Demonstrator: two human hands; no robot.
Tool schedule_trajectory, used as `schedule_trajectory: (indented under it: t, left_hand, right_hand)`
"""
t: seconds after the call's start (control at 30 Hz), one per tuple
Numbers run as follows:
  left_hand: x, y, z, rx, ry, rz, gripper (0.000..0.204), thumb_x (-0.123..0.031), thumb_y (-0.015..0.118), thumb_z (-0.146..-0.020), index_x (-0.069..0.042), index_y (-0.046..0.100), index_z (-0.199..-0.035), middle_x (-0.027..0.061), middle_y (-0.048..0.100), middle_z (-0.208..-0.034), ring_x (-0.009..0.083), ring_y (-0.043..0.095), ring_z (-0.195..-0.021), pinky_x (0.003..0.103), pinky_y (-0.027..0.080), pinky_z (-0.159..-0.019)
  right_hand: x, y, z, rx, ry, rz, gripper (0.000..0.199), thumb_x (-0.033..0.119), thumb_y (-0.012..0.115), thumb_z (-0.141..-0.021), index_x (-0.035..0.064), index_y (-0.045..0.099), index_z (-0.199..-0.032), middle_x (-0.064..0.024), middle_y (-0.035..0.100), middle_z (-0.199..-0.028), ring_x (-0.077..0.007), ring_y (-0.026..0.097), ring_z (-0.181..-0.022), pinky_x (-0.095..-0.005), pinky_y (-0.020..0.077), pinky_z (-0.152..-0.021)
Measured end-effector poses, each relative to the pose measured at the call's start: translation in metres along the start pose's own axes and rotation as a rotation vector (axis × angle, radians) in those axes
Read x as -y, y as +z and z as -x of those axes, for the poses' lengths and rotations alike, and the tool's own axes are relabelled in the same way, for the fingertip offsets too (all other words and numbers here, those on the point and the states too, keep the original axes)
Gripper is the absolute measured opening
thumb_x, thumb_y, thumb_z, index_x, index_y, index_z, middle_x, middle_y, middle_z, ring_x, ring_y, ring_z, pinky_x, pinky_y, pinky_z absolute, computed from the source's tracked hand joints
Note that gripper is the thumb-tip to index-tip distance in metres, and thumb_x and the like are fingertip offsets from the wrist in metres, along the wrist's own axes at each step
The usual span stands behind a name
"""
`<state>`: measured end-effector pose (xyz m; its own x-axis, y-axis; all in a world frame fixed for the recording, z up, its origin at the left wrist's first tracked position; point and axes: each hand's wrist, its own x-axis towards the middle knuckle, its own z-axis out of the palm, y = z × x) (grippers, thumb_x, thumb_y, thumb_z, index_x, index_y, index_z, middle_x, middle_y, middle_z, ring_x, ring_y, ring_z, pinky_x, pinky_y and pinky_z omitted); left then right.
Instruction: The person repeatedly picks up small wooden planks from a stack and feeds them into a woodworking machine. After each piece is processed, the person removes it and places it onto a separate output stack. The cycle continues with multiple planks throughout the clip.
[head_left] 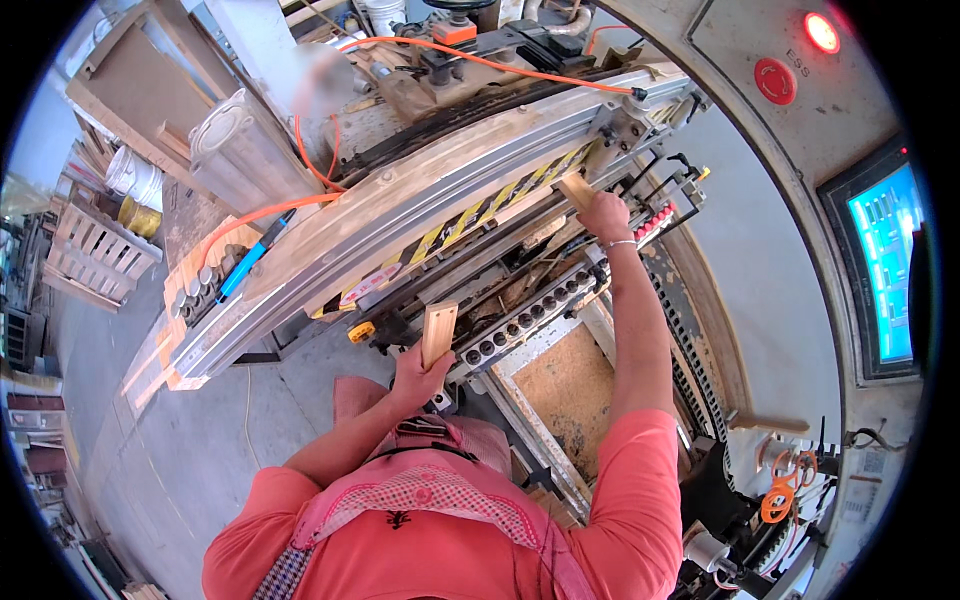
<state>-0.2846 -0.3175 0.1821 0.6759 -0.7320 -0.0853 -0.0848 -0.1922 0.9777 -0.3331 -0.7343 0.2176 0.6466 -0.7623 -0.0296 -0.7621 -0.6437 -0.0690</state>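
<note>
In my left hand (418,380), fingers closed around its lower end, a short light wooden block (439,332) stands upright in front of the machine. My right hand (606,217) reaches farther forward and grips another wooden piece (575,190), whose far end lies by the machine's beam. A yellow-and-black striped strip (455,232) runs along that beam, left of the right hand. Between my arms is a metal rail (527,318) with a row of dark round knobs. Red parts (655,222) sit just right of my right wrist.
A lit screen (885,265), red stop button (775,82) and glowing red lamp (822,33) are on the right-hand cabinet. An orange hose (500,68) crosses the far side. A blue tool (250,262) rests at the left end of the beam. Pallets (98,245) stand far left.
</note>
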Motion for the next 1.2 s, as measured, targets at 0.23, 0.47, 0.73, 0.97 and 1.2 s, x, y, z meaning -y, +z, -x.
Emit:
schedule_trajectory:
  t: [0.23, 0.47, 0.73, 0.97, 1.2]
  left_hand:
    - [0.001, 0.0, 0.0, -0.002, -0.006, 0.005, 0.023, -0.013, 0.063, -0.08, 0.001, 0.057, -0.096, 0.0062, 0.06, -0.072, 0.0082, 0.054, -0.064, 0.026, 0.045, -0.056]
    - [-0.002, -0.002, 0.001, 0.004, -0.007, 0.01, 0.022, -0.014, 0.063, -0.08, 0.0, 0.056, -0.096, 0.0061, 0.06, -0.073, 0.0084, 0.055, -0.064, 0.026, 0.045, -0.056]
    - [-0.003, -0.004, 0.0, 0.023, 0.003, -0.008, 0.02, -0.013, 0.062, -0.08, 0.0, 0.057, -0.094, 0.0053, 0.061, -0.072, 0.0079, 0.054, -0.065, 0.026, 0.045, -0.057]
    - [-0.001, -0.005, 0.0, 0.038, -0.053, 0.033, 0.018, -0.011, 0.063, -0.08, 0.001, 0.058, -0.091, 0.002, 0.059, -0.075, 0.0068, 0.054, -0.066, 0.024, 0.044, -0.056]
    - [0.006, -0.004, -0.001, 0.027, 0.01, -0.019, 0.021, -0.013, 0.063, -0.079, 0.001, 0.057, -0.094, 0.005, 0.059, -0.071, 0.0076, 0.053, -0.063, 0.026, 0.045, -0.055]
  right_hand:
    - [0.005, -0.006, 0.003, 0.022, 0.019, 0.019, 0.031, 0.025, 0.066, -0.065, 0.0025, 0.064, -0.087, -0.0161, 0.064, -0.091, -0.0297, 0.063, -0.087, -0.0375, 0.0514, -0.076]
    - [0.004, -0.003, 0.003, 0.021, 0.0, 0.022, 0.042, 0.034, 0.069, -0.067, -0.0007, 0.062, -0.09, -0.0174, 0.064, -0.092, -0.0306, 0.062, -0.089, -0.0374, 0.0501, -0.078]
    - [0.018, -0.002, 0.014, 0.011, 0.023, -0.014, 0.029, 0.023, 0.063, -0.066, 0.0024, 0.065, -0.086, -0.0172, 0.064, -0.09, -0.0309, 0.063, -0.086, -0.0379, 0.0515, -0.076]
    - [0.019, -0.003, 0.014, 0.01, 0.03, -0.004, 0.03, 0.024, 0.064, -0.066, 0.002, 0.065, -0.087, -0.0169, 0.064, -0.09, -0.0307, 0.063, -0.086, -0.0376, 0.0516, -0.075]
    - [0.018, 0.004, 0.006, 0.044, 0.063, 0.02, 0.034, 0.028, 0.065, -0.066, 0.0011, 0.065, -0.087, -0.0169, 0.064, -0.091, -0.0307, 0.063, -0.086, -0.0377, 0.0513, -0.075]
